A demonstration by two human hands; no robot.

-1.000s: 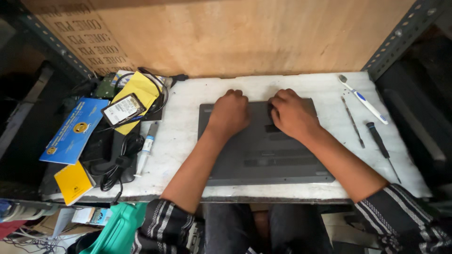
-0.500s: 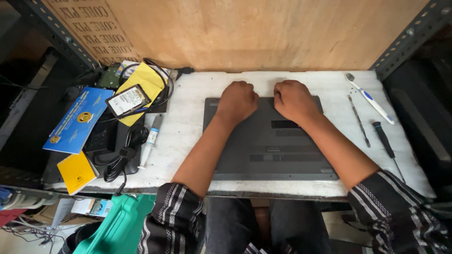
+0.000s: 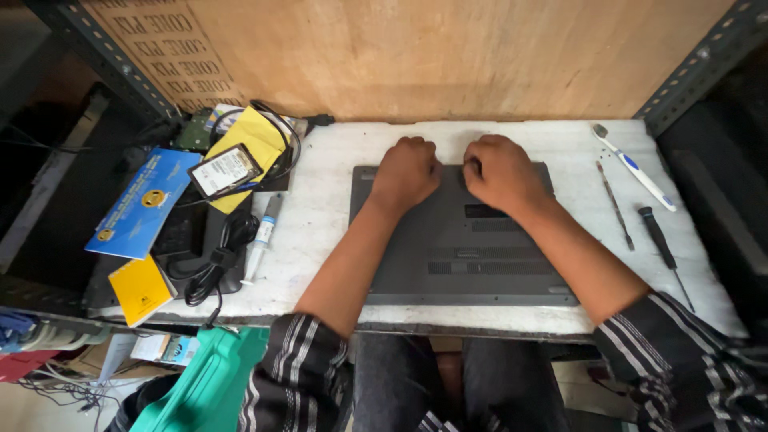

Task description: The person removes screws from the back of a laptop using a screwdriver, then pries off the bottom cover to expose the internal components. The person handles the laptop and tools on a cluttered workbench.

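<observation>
Grey laptop (image 3: pixel 472 248) beside screwdriver (image 3: pixel 661 240), toothbrush (image 3: pixel 634 166)

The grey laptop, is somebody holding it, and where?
Both hands, left hand and right hand, press with curled fingers on the far edge of the upside-down grey laptop. It lies flat on the white table, not lifted.

wall: plywood board (image 3: pixel 448 56) | bench: white worktop (image 3: pixel 328 200) | frame: grey metal uprights (image 3: pixel 704 56)

One laptop (image 3: pixel 464 240) (underside up), two hands (image 3: pixel 406 172), one toothbrush (image 3: pixel 632 166), one screwdriver (image 3: pixel 662 244), one syringe (image 3: pixel 262 238)
</observation>
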